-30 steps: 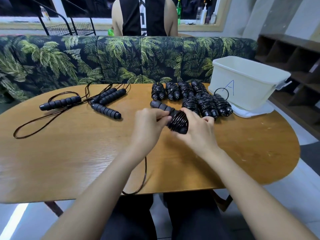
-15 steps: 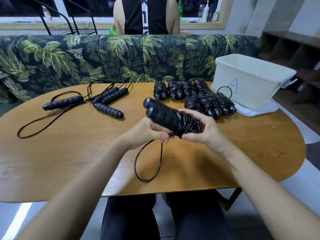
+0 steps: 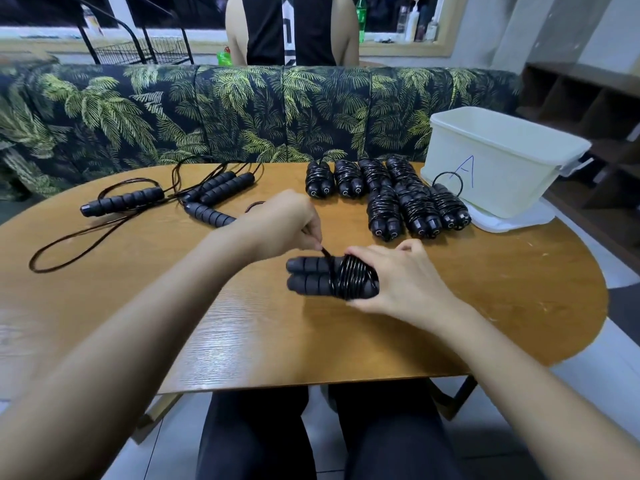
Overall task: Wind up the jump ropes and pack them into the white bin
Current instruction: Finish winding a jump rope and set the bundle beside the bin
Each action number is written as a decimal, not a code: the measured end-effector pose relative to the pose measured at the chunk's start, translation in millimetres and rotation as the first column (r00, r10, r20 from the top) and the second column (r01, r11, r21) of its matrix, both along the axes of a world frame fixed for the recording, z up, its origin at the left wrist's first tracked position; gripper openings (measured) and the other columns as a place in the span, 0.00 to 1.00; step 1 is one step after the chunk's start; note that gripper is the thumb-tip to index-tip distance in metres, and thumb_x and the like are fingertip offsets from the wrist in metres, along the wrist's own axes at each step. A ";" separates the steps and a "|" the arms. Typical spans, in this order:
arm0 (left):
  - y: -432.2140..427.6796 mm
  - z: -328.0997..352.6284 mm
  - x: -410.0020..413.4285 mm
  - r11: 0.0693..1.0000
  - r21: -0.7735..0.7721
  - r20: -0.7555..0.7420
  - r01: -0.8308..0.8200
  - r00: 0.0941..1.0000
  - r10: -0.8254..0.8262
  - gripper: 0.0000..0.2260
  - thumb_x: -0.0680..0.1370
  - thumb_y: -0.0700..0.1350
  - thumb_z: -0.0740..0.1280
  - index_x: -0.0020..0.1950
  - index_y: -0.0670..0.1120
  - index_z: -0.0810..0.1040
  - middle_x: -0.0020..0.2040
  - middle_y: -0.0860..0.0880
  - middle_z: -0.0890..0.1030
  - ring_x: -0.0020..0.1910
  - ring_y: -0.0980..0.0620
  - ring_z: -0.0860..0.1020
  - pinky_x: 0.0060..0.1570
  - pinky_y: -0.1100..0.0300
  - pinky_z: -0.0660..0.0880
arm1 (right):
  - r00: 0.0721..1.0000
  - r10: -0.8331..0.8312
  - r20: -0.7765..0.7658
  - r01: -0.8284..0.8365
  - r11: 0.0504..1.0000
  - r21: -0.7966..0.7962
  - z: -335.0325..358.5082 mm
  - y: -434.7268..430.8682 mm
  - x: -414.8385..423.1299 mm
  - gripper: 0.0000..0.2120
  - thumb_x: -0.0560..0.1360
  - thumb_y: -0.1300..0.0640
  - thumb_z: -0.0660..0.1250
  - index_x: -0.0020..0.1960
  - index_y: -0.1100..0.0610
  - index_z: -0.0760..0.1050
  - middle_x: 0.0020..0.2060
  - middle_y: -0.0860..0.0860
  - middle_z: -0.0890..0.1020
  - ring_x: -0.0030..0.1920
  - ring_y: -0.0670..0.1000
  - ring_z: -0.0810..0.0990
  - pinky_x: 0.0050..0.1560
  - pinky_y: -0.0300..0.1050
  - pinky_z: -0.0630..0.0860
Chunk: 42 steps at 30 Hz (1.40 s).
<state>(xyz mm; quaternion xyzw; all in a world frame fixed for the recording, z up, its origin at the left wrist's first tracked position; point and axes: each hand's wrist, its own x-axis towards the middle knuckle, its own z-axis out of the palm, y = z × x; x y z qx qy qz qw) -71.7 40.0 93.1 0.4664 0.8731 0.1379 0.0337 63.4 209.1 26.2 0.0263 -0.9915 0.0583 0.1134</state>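
The step in hand is winding, close to its finish on this one jump rope: its two foam handles lie side by side just above the worktop, and most of the cord is already coiled tightly round their right half. The right hand grips that coiled end, fingers curled over the top and thumb underneath, while the left hand pinches the short remaining run of cord between thumb and fingers and draws it taut above the handles. The next move, as I judge it, calls for laying that last length over the coils and tucking its end under a turn so the bundle holds. The right hand would need to keep its squeeze so the wraps do not spring loose. Seven wound bundles lie on the worktop just left of the white bin, four in a back row and three in front, the nearest one touching or almost touching the bin. Two loose jump ropes, four handles in all, wait at the far left with their cords trailing. There is one bin, marked with a blue A, and its inside is hidden from here, so packing seems not yet begun.
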 end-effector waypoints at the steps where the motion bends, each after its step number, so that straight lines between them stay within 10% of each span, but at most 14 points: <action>1: 2.6 -1.3 6.5 0.996 0.068 -0.038 -0.065 0.997 0.067 0.04 0.73 0.44 0.74 0.43 0.44 0.86 0.37 0.49 0.83 0.37 0.53 0.79 0.43 0.62 0.77 | 0.995 -0.056 -0.081 0.059 0.998 0.026 -2.8 -2.1 -4.2 0.35 0.68 0.33 0.68 0.70 0.47 0.67 0.58 0.42 0.79 0.52 0.48 0.78 0.59 0.50 0.62; 7: 14.1 -26.9 40.7 0.740 0.586 0.092 -0.329 0.935 0.343 0.10 0.73 0.42 0.73 0.53 0.42 0.84 0.48 0.45 0.85 0.47 0.50 0.82 0.48 0.61 0.75 | 0.862 -0.312 -0.400 0.273 0.950 -0.154 -7.5 -18.4 -26.3 0.31 0.66 0.38 0.71 0.65 0.51 0.73 0.50 0.48 0.83 0.45 0.54 0.80 0.50 0.50 0.64; 13: 3.2 -45.7 54.3 0.381 0.675 0.674 -0.632 0.738 0.031 0.03 0.73 0.39 0.73 0.46 0.43 0.83 0.32 0.49 0.84 0.33 0.58 0.80 0.41 0.67 0.76 | 0.827 -0.460 -0.323 0.198 0.777 -0.598 -1.1 -19.8 -26.0 0.32 0.62 0.43 0.77 0.64 0.48 0.75 0.52 0.46 0.84 0.51 0.49 0.81 0.53 0.43 0.74; 20: -13.0 -50.6 37.2 0.549 0.408 0.912 -0.730 0.303 -0.275 0.04 0.68 0.44 0.72 0.36 0.43 0.83 0.32 0.48 0.79 0.30 0.55 0.74 0.41 0.60 0.69 | 0.919 -0.374 -0.127 0.045 0.418 -0.907 -9.9 -16.2 -16.1 0.28 0.61 0.53 0.81 0.59 0.45 0.77 0.48 0.40 0.83 0.51 0.39 0.80 0.53 0.35 0.74; 24: -16.6 -42.9 35.1 0.630 0.474 0.871 -0.615 0.434 -0.232 0.08 0.70 0.42 0.71 0.30 0.45 0.81 0.30 0.48 0.79 0.29 0.54 0.73 0.37 0.60 0.68 | 0.960 -0.275 -0.045 -0.014 0.113 -0.994 -9.2 -23.0 -6.7 0.28 0.64 0.61 0.80 0.61 0.52 0.77 0.48 0.49 0.84 0.45 0.47 0.82 0.44 0.42 0.80; 30: -12.1 -34.5 34.8 0.551 0.615 0.711 -0.565 0.699 -0.076 0.08 0.70 0.37 0.74 0.35 0.40 0.77 0.26 0.49 0.80 0.26 0.57 0.75 0.32 0.70 0.70 | 0.998 0.017 0.056 0.059 -0.236 -0.970 -16.2 -30.7 3.5 0.25 0.60 0.47 0.77 0.54 0.57 0.80 0.43 0.53 0.84 0.40 0.48 0.79 0.39 0.39 0.77; 38: -4.6 -55.6 35.6 0.318 0.717 0.671 -0.620 0.737 -0.077 0.11 0.71 0.40 0.75 0.32 0.45 0.75 0.33 0.47 0.77 0.33 0.55 0.74 0.37 0.65 0.71 | 0.961 0.236 0.145 0.254 -0.545 -0.799 -18.7 -44.4 -0.3 0.35 0.55 0.43 0.83 0.56 0.59 0.80 0.48 0.58 0.80 0.31 0.50 0.76 0.50 0.51 0.73; 42: -7.5 -57.4 32.2 0.356 0.721 0.677 -0.594 0.713 -0.182 0.14 0.69 0.46 0.75 0.32 0.46 0.71 0.41 0.44 0.77 0.38 0.51 0.76 0.38 0.60 0.72 | 0.908 0.406 0.106 0.366 -0.644 -0.672 -18.4 -45.9 -0.1 0.31 0.62 0.41 0.78 0.57 0.60 0.80 0.47 0.56 0.80 0.30 0.50 0.76 0.55 0.53 0.73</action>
